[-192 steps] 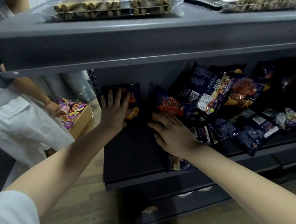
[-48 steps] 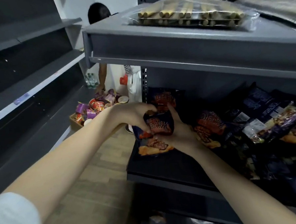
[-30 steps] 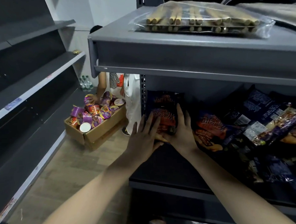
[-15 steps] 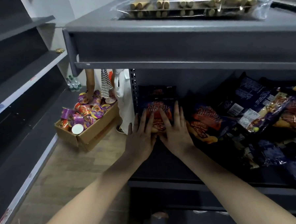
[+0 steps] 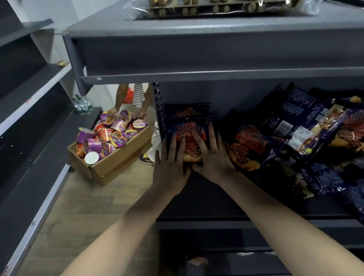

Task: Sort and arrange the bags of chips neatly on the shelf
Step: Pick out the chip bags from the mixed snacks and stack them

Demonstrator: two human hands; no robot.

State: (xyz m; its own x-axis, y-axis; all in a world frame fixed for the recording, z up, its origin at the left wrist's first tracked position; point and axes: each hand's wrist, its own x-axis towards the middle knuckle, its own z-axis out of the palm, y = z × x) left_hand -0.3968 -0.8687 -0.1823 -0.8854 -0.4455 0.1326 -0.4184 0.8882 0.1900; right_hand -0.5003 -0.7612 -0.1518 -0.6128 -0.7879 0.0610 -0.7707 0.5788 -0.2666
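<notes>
A dark blue and red chip bag (image 5: 188, 131) stands upright at the back left of the dark shelf (image 5: 203, 198), in front of another upright bag (image 5: 186, 110). My left hand (image 5: 171, 161) and my right hand (image 5: 212, 157) press flat against its front with straight fingers, side by side. A third bag of the same kind (image 5: 249, 147) leans just to the right. Further right lies a loose heap of dark chip bags (image 5: 324, 134), some face down.
The shelf above (image 5: 214, 49) hangs low over the bags and carries a clear pack of wafer rolls (image 5: 222, 0). On the floor to the left stands a cardboard box of noodle cups (image 5: 112, 145), with another person's hands in it. Grey shelving lines the left side.
Both hands brought a chip bag to the back left, stood it in front of the first bag and flattened onto its front. The camera has come a little closer.
</notes>
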